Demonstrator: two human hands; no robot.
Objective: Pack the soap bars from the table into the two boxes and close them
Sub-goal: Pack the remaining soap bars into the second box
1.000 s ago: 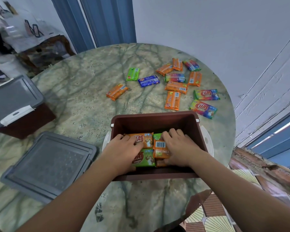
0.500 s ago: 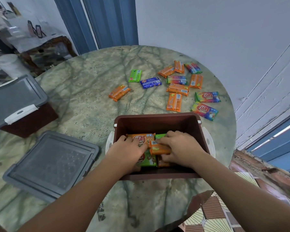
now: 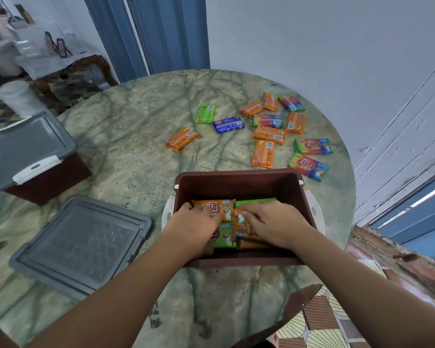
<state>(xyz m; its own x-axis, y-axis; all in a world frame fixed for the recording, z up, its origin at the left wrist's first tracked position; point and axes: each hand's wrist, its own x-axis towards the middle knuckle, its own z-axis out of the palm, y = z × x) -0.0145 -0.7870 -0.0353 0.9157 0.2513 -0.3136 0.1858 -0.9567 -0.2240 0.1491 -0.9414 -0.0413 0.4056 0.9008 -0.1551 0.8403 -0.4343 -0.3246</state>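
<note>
An open brown box [image 3: 239, 178] stands near me on the round marble table [image 3: 136, 151]. Both hands are inside it, on wrapped soap bars. My left hand [image 3: 194, 227] lies flat on an orange bar [image 3: 219, 209] and a green bar [image 3: 224, 238]. My right hand [image 3: 276, 224] has its fingers curled on another orange bar [image 3: 241, 223], with a green bar [image 3: 254, 202] behind it. Several loose soap bars [image 3: 269, 134], orange, green, blue and rainbow, lie scattered beyond the box at the far right.
A loose grey lid [image 3: 81, 244] lies on the table left of the open box. A second brown box [image 3: 48, 177] with its grey lid on stands at the left edge. The table's rim curves close on the right and near side.
My right hand has turned the orange bar over in the box, so its barcode side no longer shows. My left hand has stayed on the bars beside it.
</note>
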